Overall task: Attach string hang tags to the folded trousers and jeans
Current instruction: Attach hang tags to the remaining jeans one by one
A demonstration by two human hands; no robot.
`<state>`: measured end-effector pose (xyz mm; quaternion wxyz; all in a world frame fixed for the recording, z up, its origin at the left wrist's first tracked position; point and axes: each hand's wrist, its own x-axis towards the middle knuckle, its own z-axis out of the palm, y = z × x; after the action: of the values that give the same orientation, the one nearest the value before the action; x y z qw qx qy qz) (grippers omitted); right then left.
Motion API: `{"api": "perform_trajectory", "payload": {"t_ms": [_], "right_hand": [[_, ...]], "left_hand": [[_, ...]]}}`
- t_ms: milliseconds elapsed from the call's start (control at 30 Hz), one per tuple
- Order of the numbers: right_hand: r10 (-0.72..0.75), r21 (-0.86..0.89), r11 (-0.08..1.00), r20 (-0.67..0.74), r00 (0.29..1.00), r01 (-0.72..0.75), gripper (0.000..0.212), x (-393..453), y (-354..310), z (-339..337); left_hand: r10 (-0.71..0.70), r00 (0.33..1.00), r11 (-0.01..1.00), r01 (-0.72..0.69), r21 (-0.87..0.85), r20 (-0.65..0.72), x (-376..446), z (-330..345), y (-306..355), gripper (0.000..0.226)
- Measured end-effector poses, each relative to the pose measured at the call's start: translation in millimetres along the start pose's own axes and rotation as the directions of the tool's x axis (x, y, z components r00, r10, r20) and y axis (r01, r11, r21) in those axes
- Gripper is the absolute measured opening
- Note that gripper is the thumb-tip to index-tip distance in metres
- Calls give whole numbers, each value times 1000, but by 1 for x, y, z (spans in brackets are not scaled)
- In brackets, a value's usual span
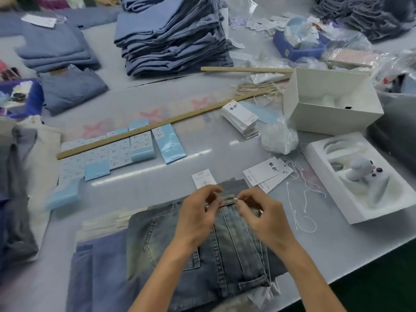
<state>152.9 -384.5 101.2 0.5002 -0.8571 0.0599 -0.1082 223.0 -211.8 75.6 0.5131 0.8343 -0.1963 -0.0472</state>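
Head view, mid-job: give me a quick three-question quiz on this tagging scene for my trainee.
1. True or false: both hands work at the waistband of the jeans.
2. Where do the loose white strings lie? A) left of the jeans B) right of the jeans, near the white moulded tray C) on the tall denim stack
3. Fill in: the long wooden ruler lies across the rows of ____ cards.

Key
1. True: the left hand and right hand meet there, fingers curled.
2. B
3. Light-blue and white cards.
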Motion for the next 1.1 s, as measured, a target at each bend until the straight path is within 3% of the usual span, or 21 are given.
{"api": "perform_trajectory", "payload": {"t_ms": [100, 233, 367, 500, 567, 700, 867, 967, 1033, 1100], "right_hand": [[35, -331, 943, 6, 999, -31, 10, -7, 9, 6], [113, -471, 877, 11, 993, -95, 6, -17, 17, 24], [134, -496, 856, -55, 989, -144, 8, -18, 19, 37], [148, -526, 835, -72, 986, -163, 12, -12, 20, 44], [157, -521, 834, -88, 984, -179, 13, -8, 20, 47], [148, -522, 832, -115, 982, -187, 11, -9, 22, 52], [132, -533, 827, -128, 983, -180, 11, -2, 24, 53], [135, -534, 826, -127, 983, -182, 11, -1, 24, 54], [171, -479, 849, -147, 974, -222, 9, -2, 27, 54], [235, -391, 877, -161, 959, -280, 6, 0, 30, 55]], "left_hand": [[-91, 978, 942, 24, 336, 185, 1, 8, -20, 21], [-131, 973, 945, 64, 320, 190, 8, 18, -29, 22], [-105, 969, 953, 34, 301, 222, 18, 16, -33, 8], [-83, 958, 939, -17, 343, 274, 23, 18, -33, 11], [-137, 948, 955, 49, 293, 288, 27, 19, -30, 9], [-226, 933, 974, 225, 36, 281, 35, 14, -28, 6], [-253, 903, 967, 243, 74, 347, 37, 14, -23, 17], [-304, 907, 938, 339, -77, 293, 40, 12, -22, 19], [-323, 896, 911, 381, -154, 304, 40, 6, -28, 21], [-328, 880, 923, 376, -83, 343, 38, 4, -34, 21]]}}
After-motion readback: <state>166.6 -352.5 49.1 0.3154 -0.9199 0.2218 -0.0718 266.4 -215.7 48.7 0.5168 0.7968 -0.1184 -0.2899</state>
